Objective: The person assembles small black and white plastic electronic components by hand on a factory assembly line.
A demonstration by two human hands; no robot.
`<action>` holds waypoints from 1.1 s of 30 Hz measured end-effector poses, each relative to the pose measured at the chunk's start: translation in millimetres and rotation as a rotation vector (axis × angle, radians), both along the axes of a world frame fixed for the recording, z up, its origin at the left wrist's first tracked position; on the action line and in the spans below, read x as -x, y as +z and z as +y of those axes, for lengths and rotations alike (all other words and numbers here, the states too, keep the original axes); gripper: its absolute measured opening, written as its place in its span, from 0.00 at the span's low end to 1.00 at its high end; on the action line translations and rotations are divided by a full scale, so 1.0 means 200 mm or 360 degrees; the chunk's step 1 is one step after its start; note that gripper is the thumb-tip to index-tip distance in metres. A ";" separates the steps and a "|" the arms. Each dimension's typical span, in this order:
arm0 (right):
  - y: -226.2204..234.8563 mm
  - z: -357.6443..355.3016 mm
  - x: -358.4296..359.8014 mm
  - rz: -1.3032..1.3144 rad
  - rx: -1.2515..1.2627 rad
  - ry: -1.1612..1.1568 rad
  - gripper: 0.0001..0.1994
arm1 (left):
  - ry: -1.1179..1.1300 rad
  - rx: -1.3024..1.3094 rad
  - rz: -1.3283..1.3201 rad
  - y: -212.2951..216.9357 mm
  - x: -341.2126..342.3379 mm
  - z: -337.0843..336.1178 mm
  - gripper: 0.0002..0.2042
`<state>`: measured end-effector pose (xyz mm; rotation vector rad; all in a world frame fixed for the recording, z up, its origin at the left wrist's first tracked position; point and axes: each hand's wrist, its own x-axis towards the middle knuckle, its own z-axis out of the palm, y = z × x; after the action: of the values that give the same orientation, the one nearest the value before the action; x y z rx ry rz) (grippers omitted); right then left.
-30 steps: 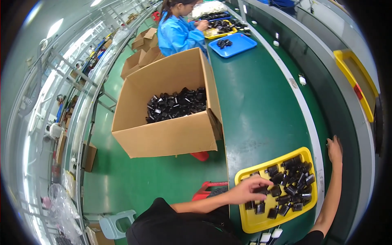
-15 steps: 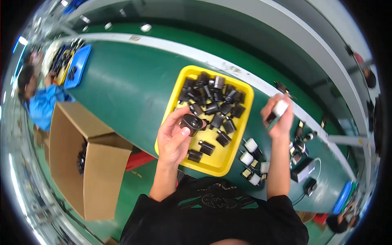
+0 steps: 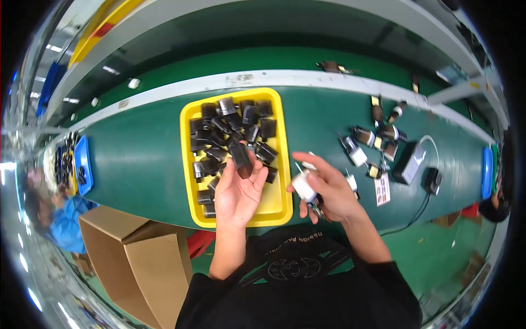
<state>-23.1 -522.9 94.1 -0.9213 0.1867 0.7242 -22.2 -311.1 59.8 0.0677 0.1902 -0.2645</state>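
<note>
My left hand (image 3: 236,193) is palm up over the near end of a yellow tray (image 3: 279,164) and pinches a small black block-shaped part (image 3: 241,159) at its fingertips. The tray holds several more black parts (image 3: 230,129), heaped toward its far end. To the right of the tray my right hand (image 3: 329,192) grips a small white cylindrical piece (image 3: 302,187), with thin metal tips poking out below the fingers. Both hands hover over the green bench (image 3: 137,159).
Several small black, white and copper-coloured parts (image 3: 378,142) lie loose right of the tray, beside a grey box with a cable (image 3: 412,163). A blue tray (image 3: 82,164) sits far left near another person in blue (image 3: 60,225). Open cardboard boxes (image 3: 137,263) stand below the bench.
The view has swung right along the bench. My left hand has lifted a black part out of the tray, and my right hand has come down from the tray's far corner with the white piece.
</note>
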 end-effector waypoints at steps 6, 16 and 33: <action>0.04 0.02 0.01 -0.0931 0.0710 0.0009 0.20 | -0.0113 0.0175 0.0087 0.02 -0.01 -0.05 0.18; 0.12 0.01 -0.01 -0.1695 0.1277 -0.0095 0.15 | 0.0179 -0.0868 -0.0218 0.11 0.06 -0.16 0.19; 0.12 0.04 0.01 -0.1903 0.1133 -0.0541 0.17 | 0.0194 -0.0985 -0.0292 0.15 0.11 -0.18 0.20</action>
<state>-25.5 -514.3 118.9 -1.7989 -0.4880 -0.3226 -44.3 -346.5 90.3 0.6894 0.0872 -0.0691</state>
